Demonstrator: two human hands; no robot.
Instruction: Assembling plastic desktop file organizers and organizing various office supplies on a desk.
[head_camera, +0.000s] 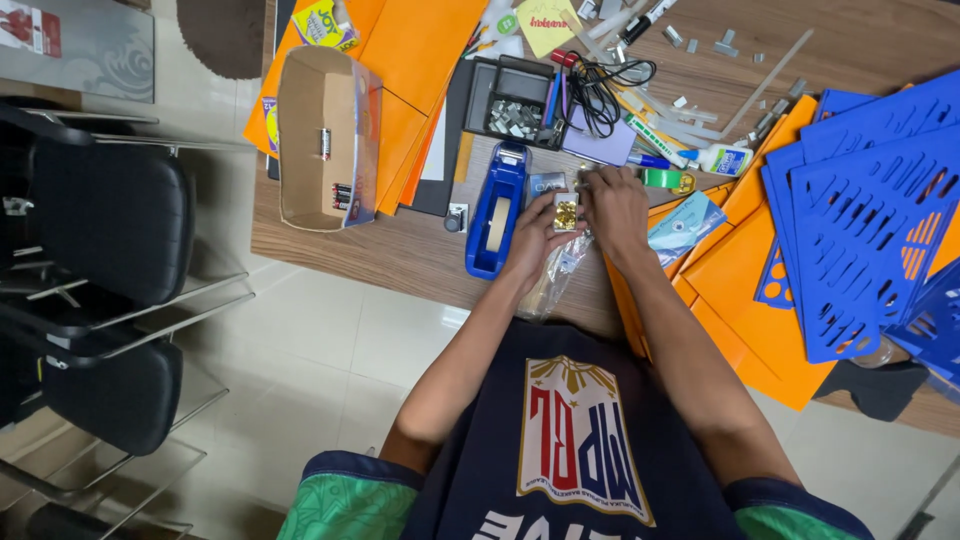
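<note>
The small box of gold clips (566, 211) sat at the desk (400, 255) edge, just beside the blue tape dispenser (497, 210). It looked open and tilted; a slip could likely scatter clips onto the floor. The left hand (533, 235) grasped its side, fingers curled around it. The right hand (615, 205) touched its other side, fingers bent; its exact hold was hidden. Orange folders (745, 275) lay near.

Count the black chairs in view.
2, both left of the wooden table: one chair at upper left, the other chair below it, nearer the camera. A dark shape at the bottom-left corner may be a third, cut off by the frame.
</note>
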